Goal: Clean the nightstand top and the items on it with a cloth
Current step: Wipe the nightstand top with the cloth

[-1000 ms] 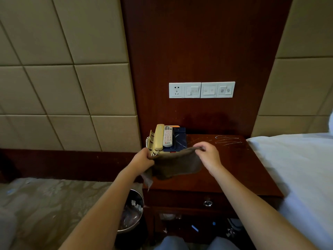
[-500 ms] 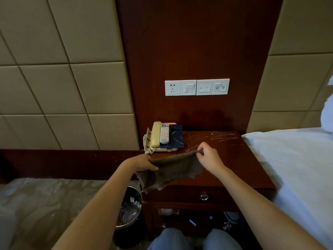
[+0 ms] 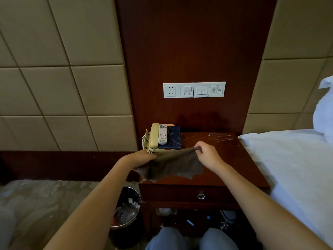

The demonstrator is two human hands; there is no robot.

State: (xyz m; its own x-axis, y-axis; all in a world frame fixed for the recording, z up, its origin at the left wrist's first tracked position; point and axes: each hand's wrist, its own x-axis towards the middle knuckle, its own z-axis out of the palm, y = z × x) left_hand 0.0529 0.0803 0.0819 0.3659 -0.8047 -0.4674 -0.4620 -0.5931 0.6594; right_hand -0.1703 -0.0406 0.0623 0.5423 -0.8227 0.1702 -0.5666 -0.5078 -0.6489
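A brown cloth (image 3: 171, 166) hangs stretched between my two hands over the front left of the dark wooden nightstand (image 3: 232, 165). My left hand (image 3: 142, 157) pinches its left corner, my right hand (image 3: 207, 156) its right corner. Its lower edge drapes onto the nightstand top. Behind the cloth, at the back left, stands a cream telephone (image 3: 154, 137) with a white remote (image 3: 163, 134) and a dark blue box (image 3: 173, 138) on it. White scribble marks (image 3: 219, 137) streak the top at the back right.
A white bed (image 3: 292, 166) adjoins the nightstand on the right, with a pillow (image 3: 323, 109) at its head. A metal waste bin (image 3: 126, 212) with rubbish stands left of the nightstand. Wall sockets and switches (image 3: 194, 89) sit above. A drawer knob (image 3: 201, 196) faces me.
My hands have lowered the cloth and spread it wider, so its bottom edge now rests on the nightstand top. The camera has moved back a little.
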